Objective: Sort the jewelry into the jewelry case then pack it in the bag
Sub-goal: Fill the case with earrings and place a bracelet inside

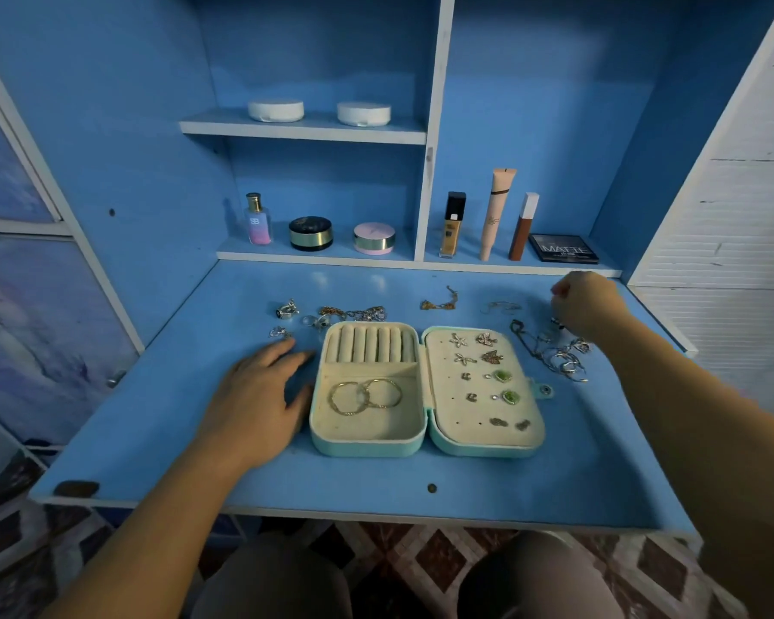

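- The case (367, 449) lies open and flat in the middle of the tabletop (153, 417). It has a teal shell with rounded corners and a cream, velvety lining, and a snap tab sticks out on its right edge.
- The left half has a row of padded ring rolls (369, 344) at the far end. In the tray below them, two thin gold hoops (365, 395) overlap.
- The right half is a punched panel with earrings (483, 350) pinned on it: starfish and butterfly shapes, green stones and small studs.
- The left hand (260, 395) rests palm down on the tabletop just left of the case. Its fingers are straight and spread and it holds nothing. The thumb is close to the case wall.
- The right hand (584, 303) is at the far right, above a tangle of silver pieces (559, 355). Its fingers are curled under, and a small shiny bit shows at the fingertips. Whether the hand pinches it cannot be told.
- Loose jewelry lies along the far side of the case: chunky rings (287, 310) at the left, mixed chains (354, 312), a gold chain (439, 303) and a fine wire-like chain (501, 306).
- The tabletop is smooth blue board with a pale, worn near edge. Wide bare areas lie left of the left hand and near the case.
- On the shelf (322, 256) behind stand a perfume bottle (258, 218), round jars, tubes and a dark palette (563, 247). Two white round compacts (275, 110) sit on a higher shelf.
- The floor below is patterned tile.
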Action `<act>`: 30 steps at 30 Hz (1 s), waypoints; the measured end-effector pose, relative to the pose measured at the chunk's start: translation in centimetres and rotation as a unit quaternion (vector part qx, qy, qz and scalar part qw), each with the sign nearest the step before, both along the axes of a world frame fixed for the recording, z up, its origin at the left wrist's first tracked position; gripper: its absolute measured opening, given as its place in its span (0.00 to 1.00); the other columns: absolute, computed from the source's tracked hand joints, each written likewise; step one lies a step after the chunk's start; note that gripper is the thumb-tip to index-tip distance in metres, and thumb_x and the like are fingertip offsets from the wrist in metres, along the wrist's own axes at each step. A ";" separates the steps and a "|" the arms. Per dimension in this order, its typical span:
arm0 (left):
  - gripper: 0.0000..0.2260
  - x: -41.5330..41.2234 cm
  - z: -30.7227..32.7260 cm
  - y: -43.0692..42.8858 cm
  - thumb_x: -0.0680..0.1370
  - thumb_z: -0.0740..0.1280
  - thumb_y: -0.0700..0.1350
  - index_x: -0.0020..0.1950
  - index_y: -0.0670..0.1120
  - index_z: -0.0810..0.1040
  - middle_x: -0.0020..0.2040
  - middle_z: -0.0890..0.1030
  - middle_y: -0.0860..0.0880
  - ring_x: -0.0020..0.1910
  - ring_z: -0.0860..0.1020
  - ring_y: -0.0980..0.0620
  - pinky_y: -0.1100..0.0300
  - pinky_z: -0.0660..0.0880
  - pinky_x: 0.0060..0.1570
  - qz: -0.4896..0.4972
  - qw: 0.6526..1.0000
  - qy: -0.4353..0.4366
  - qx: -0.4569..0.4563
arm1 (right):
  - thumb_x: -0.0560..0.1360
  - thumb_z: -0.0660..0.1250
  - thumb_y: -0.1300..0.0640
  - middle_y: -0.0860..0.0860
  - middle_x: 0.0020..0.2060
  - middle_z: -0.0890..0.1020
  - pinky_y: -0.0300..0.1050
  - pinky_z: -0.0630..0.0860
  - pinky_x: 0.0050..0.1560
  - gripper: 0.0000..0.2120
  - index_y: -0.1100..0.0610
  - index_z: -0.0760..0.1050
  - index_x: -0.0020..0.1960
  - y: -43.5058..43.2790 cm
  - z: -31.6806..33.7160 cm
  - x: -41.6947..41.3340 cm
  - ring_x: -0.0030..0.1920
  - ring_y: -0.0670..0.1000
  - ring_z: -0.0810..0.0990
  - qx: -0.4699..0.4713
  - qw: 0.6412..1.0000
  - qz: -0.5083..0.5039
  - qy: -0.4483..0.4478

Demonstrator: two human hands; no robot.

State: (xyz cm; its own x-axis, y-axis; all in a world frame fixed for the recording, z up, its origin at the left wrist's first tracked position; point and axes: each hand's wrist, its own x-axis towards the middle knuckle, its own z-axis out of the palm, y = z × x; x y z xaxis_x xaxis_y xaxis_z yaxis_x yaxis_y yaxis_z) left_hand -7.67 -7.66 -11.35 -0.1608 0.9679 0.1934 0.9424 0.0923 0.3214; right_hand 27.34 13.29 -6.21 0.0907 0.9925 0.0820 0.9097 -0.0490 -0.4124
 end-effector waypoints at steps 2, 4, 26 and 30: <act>0.22 0.0 0.0 0.0 0.80 0.61 0.56 0.73 0.52 0.69 0.76 0.64 0.52 0.73 0.64 0.51 0.50 0.62 0.72 0.002 1.000 -0.006 0.004 | 0.75 0.62 0.63 0.62 0.53 0.80 0.49 0.76 0.50 0.12 0.65 0.78 0.56 1.0 -0.2 1.0 0.53 0.62 0.78 -0.028 0.999 -0.008 -0.031; 0.22 0.0 -0.1 0.0 0.79 0.62 0.56 0.72 0.52 0.70 0.75 0.65 0.53 0.74 0.64 0.51 0.50 0.62 0.72 0.006 1.000 -0.019 0.006 | 0.75 0.63 0.63 0.62 0.52 0.80 0.46 0.73 0.46 0.12 0.65 0.78 0.56 1.4 -0.2 1.3 0.52 0.61 0.78 -0.036 0.999 0.003 -0.039; 0.13 1.8 1.7 0.4 0.79 0.63 0.47 0.63 0.51 0.77 0.62 0.76 0.55 0.62 0.74 0.52 0.57 0.70 0.59 0.008 0.988 -0.096 0.119 | 0.80 0.60 0.59 0.50 0.40 0.79 0.41 0.69 0.36 0.08 0.56 0.78 0.52 -5.5 -0.3 4.4 0.38 0.51 0.76 0.096 0.983 0.069 0.141; 0.09 6.1 4.3 2.0 0.78 0.66 0.47 0.57 0.51 0.80 0.54 0.77 0.58 0.55 0.76 0.56 0.60 0.70 0.53 -0.044 0.975 -0.104 0.191 | 0.79 0.61 0.60 0.46 0.36 0.80 0.45 0.74 0.42 0.09 0.55 0.80 0.51 -9.0 -2.1 6.6 0.36 0.51 0.77 0.091 0.978 0.052 0.179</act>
